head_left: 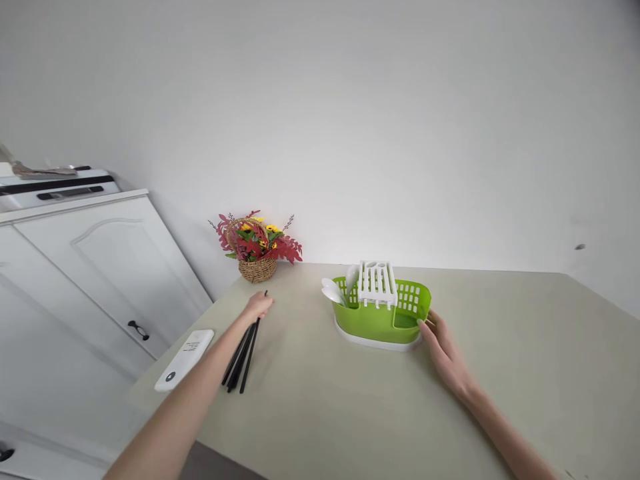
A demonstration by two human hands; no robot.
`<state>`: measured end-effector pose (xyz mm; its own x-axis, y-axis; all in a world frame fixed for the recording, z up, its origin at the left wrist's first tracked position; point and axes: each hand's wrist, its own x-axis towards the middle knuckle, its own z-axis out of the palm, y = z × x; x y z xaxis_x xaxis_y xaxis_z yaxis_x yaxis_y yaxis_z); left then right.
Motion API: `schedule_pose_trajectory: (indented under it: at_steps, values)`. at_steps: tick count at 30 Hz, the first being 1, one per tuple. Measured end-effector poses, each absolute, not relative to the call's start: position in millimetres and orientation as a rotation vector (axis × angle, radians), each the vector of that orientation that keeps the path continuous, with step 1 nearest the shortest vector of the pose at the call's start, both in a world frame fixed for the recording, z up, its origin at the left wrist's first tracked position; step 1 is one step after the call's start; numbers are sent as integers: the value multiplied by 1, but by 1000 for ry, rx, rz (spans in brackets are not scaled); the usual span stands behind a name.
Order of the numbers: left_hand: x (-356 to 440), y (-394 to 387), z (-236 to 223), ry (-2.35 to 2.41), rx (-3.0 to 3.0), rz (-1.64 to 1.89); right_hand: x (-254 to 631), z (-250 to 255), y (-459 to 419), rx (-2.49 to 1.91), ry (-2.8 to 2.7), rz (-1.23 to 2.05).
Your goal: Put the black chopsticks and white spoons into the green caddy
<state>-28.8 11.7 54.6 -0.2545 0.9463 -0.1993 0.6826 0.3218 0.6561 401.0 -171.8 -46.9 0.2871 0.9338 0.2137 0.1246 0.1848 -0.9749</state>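
Caddy, green plastic, one: oval, lattice-walled, seated in a white base tray; placed near the back edge of the bench, roughly midway along it. Left compartment: white spoons, bowls up, leaning out over the rim. Middle: white slatted rack laid across the top, with round holes at the back and small hooks along the front. Right compartment: front wall dipped low, green floor visible.

Basket, woven, one: looped handle, at the back left corner; holds red leaves, green leaves and yellow flowers.

Black sticks, a bundle: slim, straight, dark throughout, lower ends fanned toward the front edge; near the left edge of the bench. Left grip closed around their upper part, one tip protruding above. Right grip clasping the right end of the caddy, thumb at the rim.

White oblong item: printed lines, dark round mark; along the left edge, partly covered by the left forearm.

White cabinet: dark handle; beyond the left edge.
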Motion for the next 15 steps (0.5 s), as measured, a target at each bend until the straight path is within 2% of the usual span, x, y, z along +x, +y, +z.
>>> schedule_pose_trajectory:
  at_steps: [6, 15]
  values:
    - [-26, -4, 12, 2259, 1665, 593, 400, -49, -170, -1268, -1120, 790]
    - [-12, -25, -12, 2274, 2021, 634, 404, -58, -168, -1270, -1131, 808]
